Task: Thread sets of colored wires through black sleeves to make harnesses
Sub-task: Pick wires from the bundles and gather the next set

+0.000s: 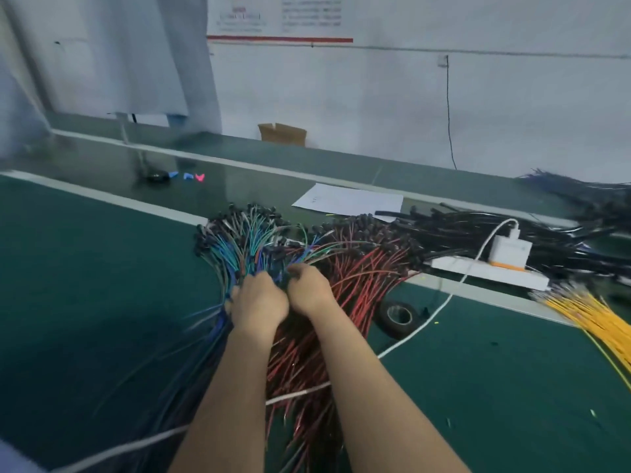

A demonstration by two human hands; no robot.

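fingertips of both hands are buried in wires on the green surface (102,268). the left hand (259,298) clenches the blue and green wires (239,247); whether the right hand (310,288) grasps any cannot be told. red wires (362,278) lie just right, black sleeves (478,230) far right, and blurred yellow wires (594,315) are cut off.

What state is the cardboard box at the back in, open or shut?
Open: the cardboard box has its top flaps standing up and spread apart.
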